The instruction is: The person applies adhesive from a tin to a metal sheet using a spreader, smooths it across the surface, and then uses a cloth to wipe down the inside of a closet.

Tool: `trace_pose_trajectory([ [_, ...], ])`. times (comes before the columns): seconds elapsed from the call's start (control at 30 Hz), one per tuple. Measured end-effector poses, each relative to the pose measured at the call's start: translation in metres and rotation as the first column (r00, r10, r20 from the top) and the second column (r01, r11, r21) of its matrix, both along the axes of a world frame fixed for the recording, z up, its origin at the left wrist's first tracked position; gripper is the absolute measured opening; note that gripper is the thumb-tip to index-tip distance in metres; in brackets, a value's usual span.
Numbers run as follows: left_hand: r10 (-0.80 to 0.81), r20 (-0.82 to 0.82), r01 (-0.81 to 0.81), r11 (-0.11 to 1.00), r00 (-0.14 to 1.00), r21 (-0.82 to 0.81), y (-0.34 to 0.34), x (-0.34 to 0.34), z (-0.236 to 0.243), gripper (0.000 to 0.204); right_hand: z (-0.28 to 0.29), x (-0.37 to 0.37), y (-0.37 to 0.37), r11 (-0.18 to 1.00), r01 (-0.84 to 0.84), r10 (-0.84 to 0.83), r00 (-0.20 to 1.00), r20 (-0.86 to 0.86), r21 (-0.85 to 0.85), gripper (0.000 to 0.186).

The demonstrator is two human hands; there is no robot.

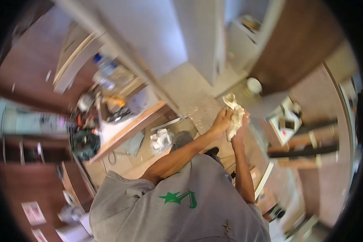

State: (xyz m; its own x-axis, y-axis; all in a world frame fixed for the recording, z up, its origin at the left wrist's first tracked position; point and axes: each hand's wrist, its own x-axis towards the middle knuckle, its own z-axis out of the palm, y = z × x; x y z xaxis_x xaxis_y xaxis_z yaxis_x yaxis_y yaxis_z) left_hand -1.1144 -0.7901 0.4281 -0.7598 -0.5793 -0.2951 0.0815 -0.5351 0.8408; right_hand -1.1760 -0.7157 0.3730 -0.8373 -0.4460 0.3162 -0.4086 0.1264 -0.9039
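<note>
A crumpled cream-coloured cloth (pixel 235 115) is bunched between my two hands, out in front of my body. My left hand (pixel 221 122) grips it from the left side with the fingers curled in. From the right, my right hand (pixel 243 128) is wrapped round its lower part. One end of the cloth sticks up above the hands and another hangs down between the wrists. The fingers are slightly blurred and partly covered by the cloth. Just beyond my hands stands a small white tub (pixel 254 86).
A workbench (pixel 129 131) at the left bears tools, bottles (pixel 105 64) and a dark bag (pixel 84 143). A clear plastic bag (pixel 161 141) with white items lies on the floor near my legs. Wooden boards (pixel 310 141) and a white panel (pixel 285 123) are at the right.
</note>
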Motion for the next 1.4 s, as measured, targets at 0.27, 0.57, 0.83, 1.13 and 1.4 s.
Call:
trace_pose_trajectory([
  [0.27, 0.307, 0.241, -0.106, 0.79, 0.921, -0.604, -0.099, 0.22, 0.001, 0.03, 0.07, 0.108, -0.108, 0.61, -0.79, 0.773, 0.58, 0.256, -0.052, 0.038],
  [0.57, 0.548, -0.028, -0.548, 0.835, 0.836, -0.035, -0.182, 0.421, 0.007, 0.035, 0.093, 0.234, -0.198, 0.525, -0.227, 0.757, -0.316, 0.572, -0.82, 0.054],
  [0.83, 0.525, -0.082, -0.524, 0.8, 0.847, -0.294, -0.183, 0.393, 0.01, 0.034, 0.066, 0.302, -0.201, 0.661, -0.61, 0.686, 0.257, 0.68, -0.436, 0.039],
  [1.13, 0.633, 0.14, -0.435, 0.659, 0.762, -0.613, -0.222, 0.411, -0.048, 0.028, 0.087, 0.338, -0.181, 0.718, -0.618, 0.675, 0.506, 0.536, -0.321, 0.028],
  [1.4, 0.774, -0.004, -0.768, 0.627, 0.633, -0.131, -0.246, 0.497, -0.025, 0.031, 0.033, 0.313, -0.151, 0.863, -0.449, 0.465, 0.527, 0.711, -0.232, 0.023],
])
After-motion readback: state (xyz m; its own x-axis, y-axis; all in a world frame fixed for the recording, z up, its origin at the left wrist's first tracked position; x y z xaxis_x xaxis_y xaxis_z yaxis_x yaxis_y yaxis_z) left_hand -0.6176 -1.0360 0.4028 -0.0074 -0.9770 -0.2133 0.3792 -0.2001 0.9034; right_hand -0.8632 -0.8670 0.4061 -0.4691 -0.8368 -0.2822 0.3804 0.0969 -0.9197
